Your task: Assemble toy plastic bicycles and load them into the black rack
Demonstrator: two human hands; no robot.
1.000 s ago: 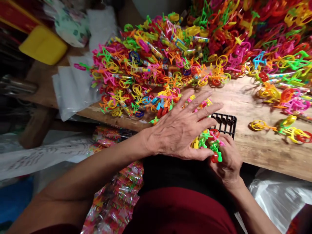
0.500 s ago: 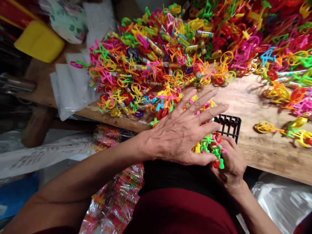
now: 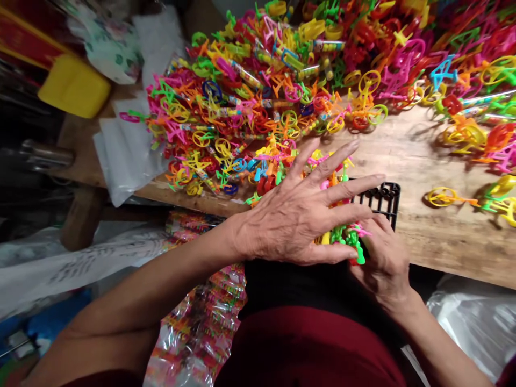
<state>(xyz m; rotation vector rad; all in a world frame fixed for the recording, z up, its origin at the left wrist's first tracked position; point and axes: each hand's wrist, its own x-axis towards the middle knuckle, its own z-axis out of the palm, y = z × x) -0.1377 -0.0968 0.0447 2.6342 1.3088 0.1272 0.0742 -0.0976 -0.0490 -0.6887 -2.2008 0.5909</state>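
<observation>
Fingers spread wide, my left hand (image 3: 298,215) lies palm down over small plastic toys (image 3: 342,236) in green, pink, red and yellow. Beneath those toys is a black plastic grid rack (image 3: 381,201), whose right end sticks out past my fingers. My right hand (image 3: 382,258) is curled at the near right side of the rack, touching the cluster of toys. Its fingertips are hidden behind the toys and my left hand, so what it grips cannot be made out.
A large heap of bright plastic toys (image 3: 242,102), some with candy-filled tubes, covers the back of the wooden table (image 3: 451,236). Loose toys (image 3: 447,198) lie at the right. Clear plastic bags (image 3: 124,156) rest at the left. Filled shiny packets (image 3: 201,322) hang below the edge.
My left hand stays spread over the toys, its fingers shifted slightly to the right over the rack. My right hand has moved slightly closer under it. The whole view has tilted a little.
</observation>
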